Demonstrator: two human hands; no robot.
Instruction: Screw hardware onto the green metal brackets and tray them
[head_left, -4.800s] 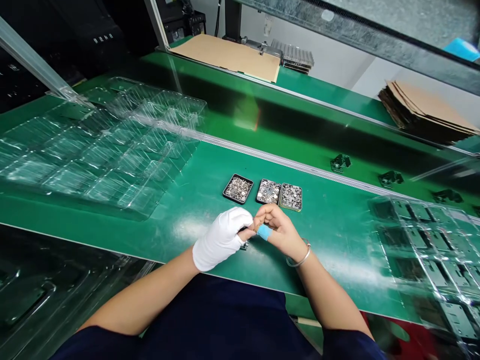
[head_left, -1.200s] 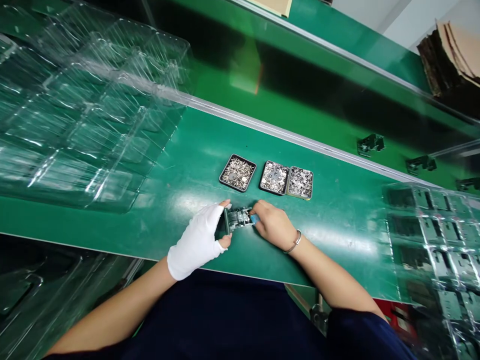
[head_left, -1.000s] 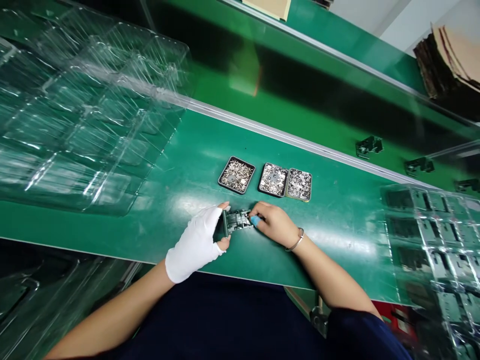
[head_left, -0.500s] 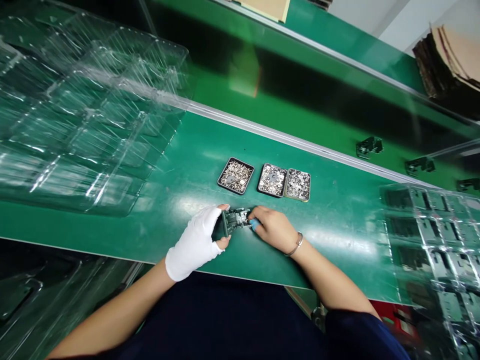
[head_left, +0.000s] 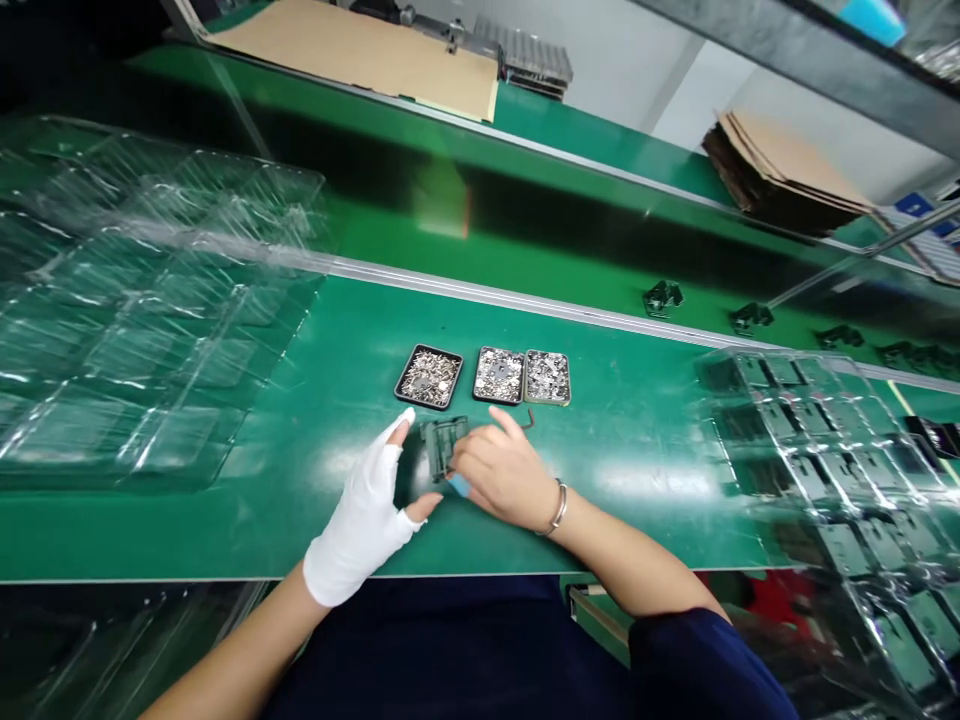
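Greenish part (head_left: 441,448) blurred, partly behind right hand (head_left: 504,474); left-side clear tray (head_left: 112,345) cropped.

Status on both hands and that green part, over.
Left hand open beside green part. Right hand touching it, grip hidden. Bent dark tool lies near right hand.

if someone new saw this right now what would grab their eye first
Probably the bright white glove on the left hand, spread wide at the near side of the green bench. Next comes the bare right hand, with a blue wrap on a finger or thumb, up against a blurred green part. Just beyond the hands, three small trays of shiny metal bits sit in a row.
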